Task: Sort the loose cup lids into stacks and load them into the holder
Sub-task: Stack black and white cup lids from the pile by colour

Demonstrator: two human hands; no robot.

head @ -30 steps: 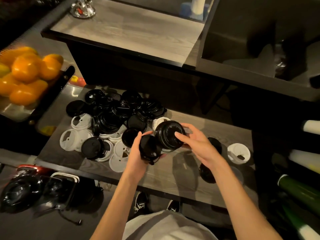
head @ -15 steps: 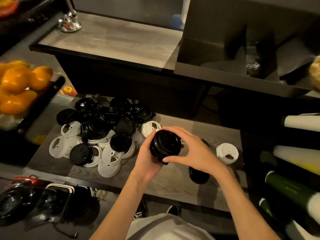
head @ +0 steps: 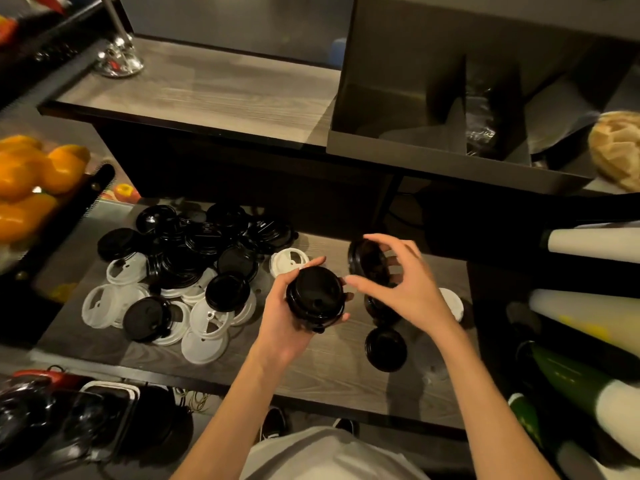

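Near edge: person's grey shirt (head: 332, 455) and two bare forearms reach in over the wood-grain worktop (head: 311, 372). Left hand (head: 291, 317), grip curled round a short stack of black lids (head: 316, 297), thumb on the far side, fingers on the right rim, held just above the worktop. Right hand (head: 408, 289) just right of it, grip spread w/ fingers bent, empty, apart from the stack; it hovers in front of a tilted black lid (head: 369, 261) — can't tell what supports that lid. Near-right of the hands a single black lid (head: 386, 348) lies flat; a white lid (head: 452, 303) sits partly hidden behind the right wrist. Left of the hands: loose pile, white lids (head: 204, 344) nearer, black lids (head: 207, 237) heaped farther back, one white lid (head: 289, 261) at the pile's right end. Far left, oranges (head: 31, 181). Far right on the upper counter, dark divided holder (head: 450, 164).
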